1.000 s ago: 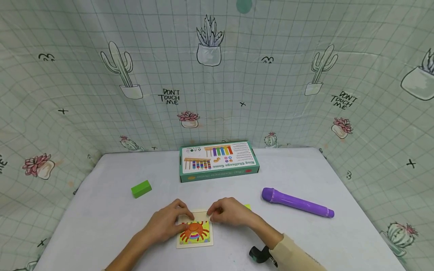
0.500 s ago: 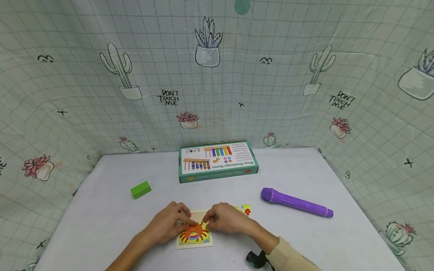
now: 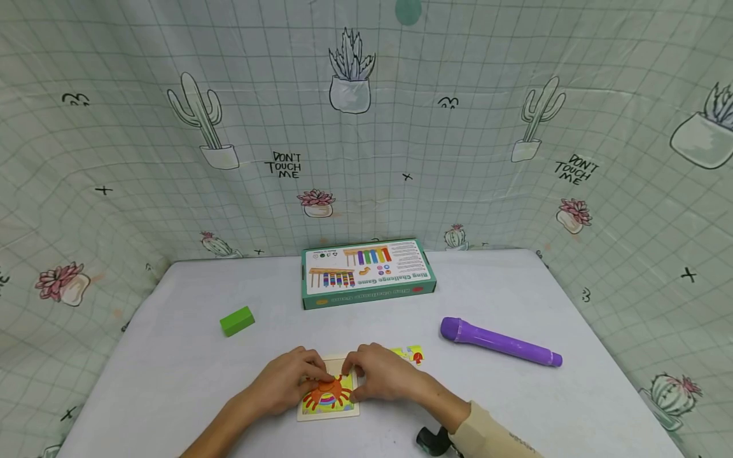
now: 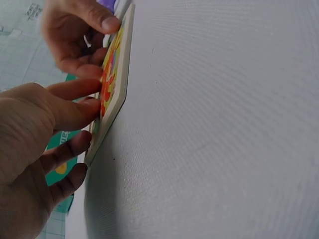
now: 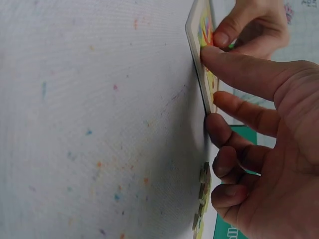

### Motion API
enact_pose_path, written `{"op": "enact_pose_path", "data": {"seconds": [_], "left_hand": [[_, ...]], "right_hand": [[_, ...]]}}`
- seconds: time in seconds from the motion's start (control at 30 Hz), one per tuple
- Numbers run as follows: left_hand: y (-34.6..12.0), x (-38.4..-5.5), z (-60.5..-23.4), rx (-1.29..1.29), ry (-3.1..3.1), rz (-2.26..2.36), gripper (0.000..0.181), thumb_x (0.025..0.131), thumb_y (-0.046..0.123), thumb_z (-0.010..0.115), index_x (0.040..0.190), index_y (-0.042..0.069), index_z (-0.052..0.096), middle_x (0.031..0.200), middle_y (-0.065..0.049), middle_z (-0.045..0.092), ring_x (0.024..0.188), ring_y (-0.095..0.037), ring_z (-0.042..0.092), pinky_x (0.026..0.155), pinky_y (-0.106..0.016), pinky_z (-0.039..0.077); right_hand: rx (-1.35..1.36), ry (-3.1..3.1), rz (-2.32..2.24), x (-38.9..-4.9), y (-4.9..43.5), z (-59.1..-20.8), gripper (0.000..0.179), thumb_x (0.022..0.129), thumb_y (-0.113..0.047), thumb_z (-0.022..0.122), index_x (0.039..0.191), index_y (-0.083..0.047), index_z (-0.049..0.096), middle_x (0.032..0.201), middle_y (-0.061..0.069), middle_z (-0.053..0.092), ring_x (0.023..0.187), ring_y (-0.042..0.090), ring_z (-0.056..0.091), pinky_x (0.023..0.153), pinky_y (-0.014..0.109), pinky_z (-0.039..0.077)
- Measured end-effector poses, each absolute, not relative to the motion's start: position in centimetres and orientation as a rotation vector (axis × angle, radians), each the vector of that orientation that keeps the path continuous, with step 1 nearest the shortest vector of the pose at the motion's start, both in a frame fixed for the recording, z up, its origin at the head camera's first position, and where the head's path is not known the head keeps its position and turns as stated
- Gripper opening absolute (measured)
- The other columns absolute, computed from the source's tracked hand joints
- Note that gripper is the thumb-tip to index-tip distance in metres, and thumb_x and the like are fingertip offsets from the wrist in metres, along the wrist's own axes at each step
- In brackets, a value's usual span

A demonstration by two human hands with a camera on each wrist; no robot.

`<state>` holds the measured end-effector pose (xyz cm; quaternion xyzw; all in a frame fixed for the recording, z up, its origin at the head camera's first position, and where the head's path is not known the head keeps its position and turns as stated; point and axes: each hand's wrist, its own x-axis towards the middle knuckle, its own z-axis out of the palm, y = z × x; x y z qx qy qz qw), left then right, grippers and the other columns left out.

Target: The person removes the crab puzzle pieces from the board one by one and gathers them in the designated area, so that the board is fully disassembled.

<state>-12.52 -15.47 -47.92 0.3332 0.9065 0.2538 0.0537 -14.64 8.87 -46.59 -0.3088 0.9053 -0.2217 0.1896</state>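
A small wooden jigsaw puzzle [image 3: 326, 401] with an orange crab picture lies in its pale tray [image 3: 335, 365] on the table. My left hand [image 3: 282, 383] comes in from the left; its thumb and index fingertip touch the crab picture. Across from it, my right hand [image 3: 385, 372] lays a spread thumb and index finger on the right side of the puzzle, near the tray's edge. In the right wrist view the other fingers of the right hand [image 5: 269, 129] are bent beside the tray. Loose puzzle pieces [image 3: 416, 353] lie behind the right hand, partly hidden.
A green ring game box [image 3: 369, 273] stands at the back. To the left lies a green block [image 3: 237, 321]. A purple toy microphone [image 3: 501, 342] lies to the right. A black object [image 3: 432, 440] sits beside the right sleeve, partly covered by it.
My right hand has moved from the tray's upper right corner down onto the puzzle's right side, its thumb now lower and apart from the index finger. More of the loose pieces shows.
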Motion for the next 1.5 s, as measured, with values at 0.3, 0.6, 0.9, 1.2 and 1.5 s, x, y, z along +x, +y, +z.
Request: {"op": "enact_pose_path", "data": {"seconds": [0.3, 0.6, 0.9, 1.2, 1.5], "left_hand": [[-15.3, -12.7, -47.6, 1.007, 2.740, 0.755, 0.021, 0.090, 0.014, 0.075, 0.106, 0.026, 0.081, 0.099, 0.020, 0.061, 0.094, -0.004, 0.052, 0.078, -0.028, 0.047], [-15.2, -12.8, -47.5, 1.010, 2.709, 0.775, 0.017, 0.087, 0.018, 0.078, 0.103, 0.025, 0.082, 0.095, 0.022, 0.058, 0.090, 0.000, 0.050, 0.073, -0.024, 0.045], [-15.0, -12.8, -47.9, 0.933, 2.710, 0.828, 0.018, 0.086, 0.036, 0.080, 0.100, 0.025, 0.082, 0.088, 0.021, 0.058, 0.083, -0.001, 0.050, 0.066, -0.020, 0.042], [-14.4, -12.7, -48.3, 0.798, 2.760, 0.808, 0.029, 0.075, 0.052, 0.084, 0.092, 0.029, 0.081, 0.083, 0.021, 0.055, 0.077, -0.002, 0.047, 0.063, -0.021, 0.041], [-14.1, -12.6, -48.0, 0.796, 2.782, 0.767, 0.028, 0.074, 0.051, 0.085, 0.089, 0.028, 0.079, 0.081, 0.021, 0.055, 0.076, -0.002, 0.046, 0.062, -0.021, 0.041]], "right_hand": [[-0.854, 2.578, -0.597, -14.4, 8.8, -46.5, 0.035, 0.077, -0.034, 0.087, 0.104, -0.022, 0.069, 0.086, -0.012, 0.052, 0.081, 0.007, 0.046, 0.072, 0.022, 0.040], [-0.841, 2.569, -0.612, -14.2, 8.7, -46.5, 0.034, 0.077, -0.032, 0.087, 0.103, -0.022, 0.067, 0.087, -0.012, 0.051, 0.083, 0.007, 0.045, 0.074, 0.022, 0.040], [-0.851, 2.576, -0.617, -14.2, 8.6, -46.5, 0.033, 0.077, -0.031, 0.086, 0.101, -0.024, 0.065, 0.087, -0.012, 0.051, 0.083, 0.007, 0.045, 0.073, 0.022, 0.040], [-0.851, 2.582, -0.604, -14.0, 8.5, -46.4, 0.034, 0.076, -0.030, 0.087, 0.100, -0.024, 0.063, 0.086, -0.011, 0.051, 0.084, 0.007, 0.046, 0.072, 0.022, 0.040], [-0.862, 2.590, -0.610, -13.9, 8.4, -46.3, 0.036, 0.076, -0.028, 0.087, 0.100, -0.024, 0.061, 0.085, -0.011, 0.051, 0.083, 0.007, 0.046, 0.071, 0.022, 0.040]]}}
